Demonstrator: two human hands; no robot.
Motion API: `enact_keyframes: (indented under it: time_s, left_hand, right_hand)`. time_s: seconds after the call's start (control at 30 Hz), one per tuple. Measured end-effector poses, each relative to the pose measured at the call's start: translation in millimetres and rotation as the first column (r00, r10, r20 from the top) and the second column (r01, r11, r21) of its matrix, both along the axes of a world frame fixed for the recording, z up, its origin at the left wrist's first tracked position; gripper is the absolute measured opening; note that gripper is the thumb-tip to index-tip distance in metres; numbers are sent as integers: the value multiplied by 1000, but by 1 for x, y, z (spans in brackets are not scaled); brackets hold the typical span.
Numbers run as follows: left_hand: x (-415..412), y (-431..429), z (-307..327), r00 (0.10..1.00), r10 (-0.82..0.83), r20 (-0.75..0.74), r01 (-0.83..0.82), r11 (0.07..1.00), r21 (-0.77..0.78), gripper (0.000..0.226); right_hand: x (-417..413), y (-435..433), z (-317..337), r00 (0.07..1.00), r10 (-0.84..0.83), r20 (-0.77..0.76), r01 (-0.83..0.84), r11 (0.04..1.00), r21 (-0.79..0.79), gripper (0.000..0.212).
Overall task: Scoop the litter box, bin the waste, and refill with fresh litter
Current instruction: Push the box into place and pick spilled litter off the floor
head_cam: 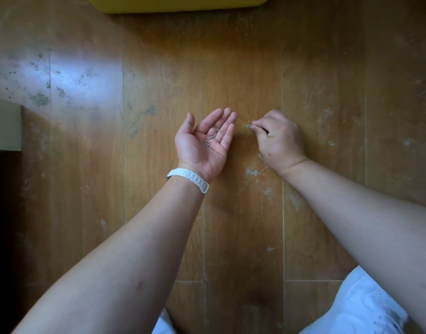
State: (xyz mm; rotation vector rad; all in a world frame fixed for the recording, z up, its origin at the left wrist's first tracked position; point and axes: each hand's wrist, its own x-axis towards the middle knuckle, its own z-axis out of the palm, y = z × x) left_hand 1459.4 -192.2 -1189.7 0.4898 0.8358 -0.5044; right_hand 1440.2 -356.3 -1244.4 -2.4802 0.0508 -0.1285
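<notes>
At the left edge of the wooden floor [159, 80] a pale block [4, 124] juts in. Right of it, the left hand [204, 143], with a white wristband [189, 177], lies palm up, fingers straight and pressed together, cupping a few litter granules [211, 139]. Far beyond it the yellow litter box [178, 4] sits on the floor. Just right of the palm, the right hand [278, 138] is knuckles up, fingertips curled and pinching at a spilled cluster [247, 125] on the boards. A white shoe [361, 307] stands nearest, at right.
</notes>
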Motion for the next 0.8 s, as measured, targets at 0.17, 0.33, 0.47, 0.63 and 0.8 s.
enact_keyframes:
  time_s: [0.17, 0.33, 0.47, 0.63, 0.8]
  left_hand:
    - [1, 0, 3, 1000, 2, 7, -2, 1000, 0, 66]
    - [-2, 3, 9, 1000, -5, 14, 5, 1000, 9, 65]
    - [-6, 5, 12, 1000, -15, 12, 15, 1000, 20, 63]
    - [-14, 6, 10, 1000, -27, -3, 27, 998, 55, 60]
    - [-22, -2, 11, 999, -36, -31, 37, 999, 19, 59]
  right_hand:
    - [1, 2, 0, 996, 68, 49, -62, 992, -106, 12]
    - [4, 4, 7, 996, 81, -38, -87, 974, -208, 9]
    - [9, 8, 17, 978, 46, -205, -106, 950, -293, 10]
    - [-4, 22, 37, 996, -20, -85, 7, 989, -149, 9]
    - [-25, 58, 63, 999, 33, -24, -30, 994, 101, 8]
